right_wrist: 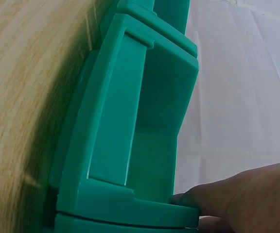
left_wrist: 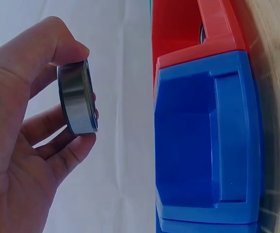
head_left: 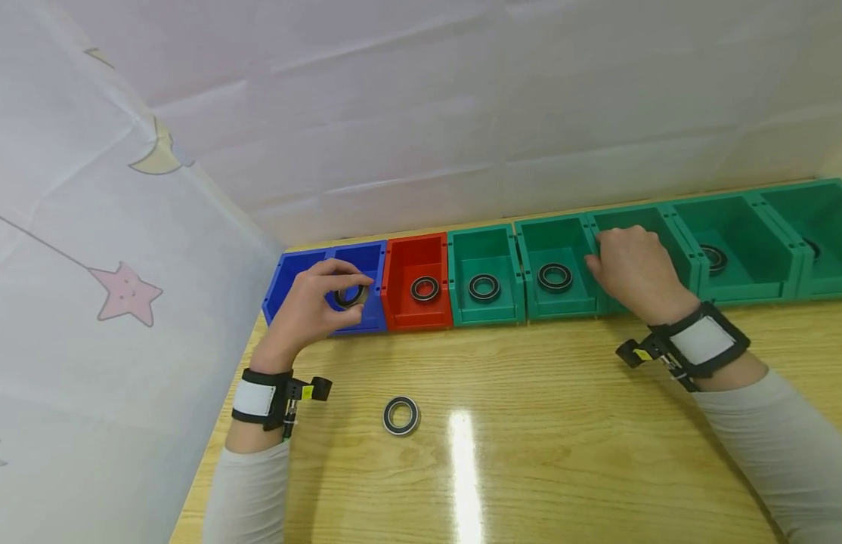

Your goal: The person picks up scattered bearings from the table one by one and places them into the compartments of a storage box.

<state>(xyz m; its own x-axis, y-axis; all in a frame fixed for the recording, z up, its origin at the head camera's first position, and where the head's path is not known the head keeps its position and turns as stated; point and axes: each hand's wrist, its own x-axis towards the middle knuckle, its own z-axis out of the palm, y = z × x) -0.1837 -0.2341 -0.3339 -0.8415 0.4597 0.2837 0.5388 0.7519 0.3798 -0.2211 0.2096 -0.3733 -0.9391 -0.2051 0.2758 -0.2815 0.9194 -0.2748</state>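
My left hand [head_left: 319,302] pinches a ball bearing [left_wrist: 77,99] by its outer rim, thumb on one side and fingers on the other. It holds the bearing over the blue bins [head_left: 363,313] at the left end of the row. Over at the green bins, my right hand [head_left: 632,264] grips the side wall between two of them. In the right wrist view, its thumb [right_wrist: 191,198] laps over the rim of a green bin [right_wrist: 113,111]. The other fingertips are mostly hidden behind that wall. Another bearing [head_left: 401,415] lies flat on the wooden table.
A red bin [head_left: 417,317] holds one bearing [head_left: 425,289], and several green bins to its right hold bearings too, such as this one [head_left: 484,287]. The row stands along the table's back edge, against a pale cloth [head_left: 394,121]. Another cloth hangs at left.
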